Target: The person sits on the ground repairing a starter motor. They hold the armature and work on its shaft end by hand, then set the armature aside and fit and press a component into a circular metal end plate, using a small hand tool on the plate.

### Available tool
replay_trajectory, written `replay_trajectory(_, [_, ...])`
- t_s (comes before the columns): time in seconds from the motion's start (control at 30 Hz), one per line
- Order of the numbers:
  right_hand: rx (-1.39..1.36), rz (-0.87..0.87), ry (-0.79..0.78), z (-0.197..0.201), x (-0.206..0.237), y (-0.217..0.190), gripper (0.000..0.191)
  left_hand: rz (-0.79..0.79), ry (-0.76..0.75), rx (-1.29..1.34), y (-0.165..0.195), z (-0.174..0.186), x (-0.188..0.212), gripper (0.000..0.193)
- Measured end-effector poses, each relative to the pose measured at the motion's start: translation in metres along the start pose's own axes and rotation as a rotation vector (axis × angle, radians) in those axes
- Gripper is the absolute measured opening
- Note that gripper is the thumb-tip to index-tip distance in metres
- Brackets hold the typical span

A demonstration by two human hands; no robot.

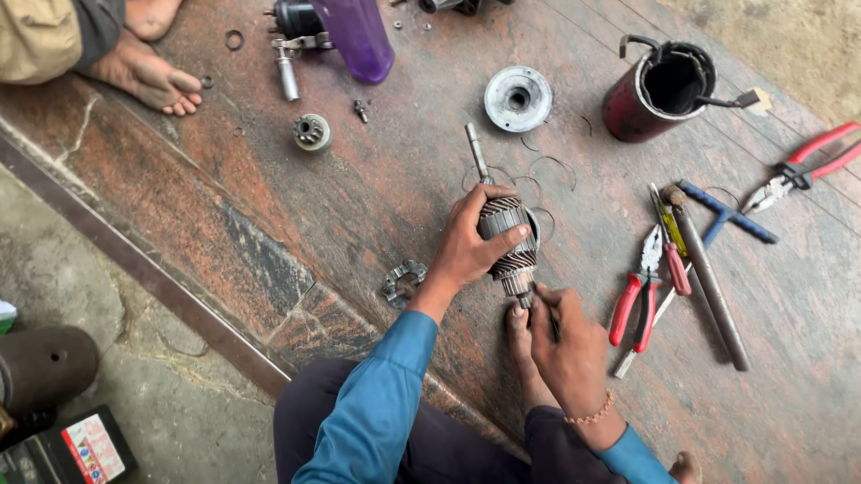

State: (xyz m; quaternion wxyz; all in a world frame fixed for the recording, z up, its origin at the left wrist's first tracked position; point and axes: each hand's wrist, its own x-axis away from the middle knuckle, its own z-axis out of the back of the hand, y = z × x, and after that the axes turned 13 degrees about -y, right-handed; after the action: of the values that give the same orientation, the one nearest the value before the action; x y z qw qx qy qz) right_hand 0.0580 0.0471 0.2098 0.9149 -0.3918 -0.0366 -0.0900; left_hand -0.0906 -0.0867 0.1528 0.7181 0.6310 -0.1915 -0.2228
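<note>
My left hand (469, 245) is wrapped around a motor armature (508, 241), a ribbed metal rotor with a long shaft (476, 151) that points away from me. It lies low over the reddish stone floor (284, 210). My right hand (565, 338) sits at the near end of the armature, fingers pinched against the commutator end; a thin dark tool may be in them, but I cannot tell. My bare foot (520, 349) lies just under that hand. Both sleeves are blue.
Red-handled pliers (641, 296), a hammer (708, 278), a blue cross wrench (724, 215) and more red pliers (809, 163) lie right. A red motor housing (656, 92), round end cap (518, 98), small gear (312, 132), purple bottle (353, 23) and another person's foot (148, 80) are beyond.
</note>
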Motion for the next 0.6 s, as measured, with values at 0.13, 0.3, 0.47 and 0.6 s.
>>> replay_trajectory(0.13, [-0.018,-0.025,-0.019,0.007,0.004,0.002,0.016,0.002,-0.009,-0.006,0.002,-0.008,0.0,0.061])
replay_trajectory(0.3, [-0.046,-0.057,-0.034,0.012,0.006,0.008,0.016,-0.032,0.033,-0.078,0.002,-0.017,0.0,0.058])
replay_trajectory(0.47, [-0.043,-0.081,-0.041,0.007,0.005,0.009,0.016,0.012,0.042,-0.02,-0.003,-0.02,0.001,0.058])
replay_trajectory(0.6, [-0.029,-0.061,-0.006,-0.001,0.005,0.0,0.016,-0.024,0.042,-0.073,-0.008,-0.013,0.007,0.058])
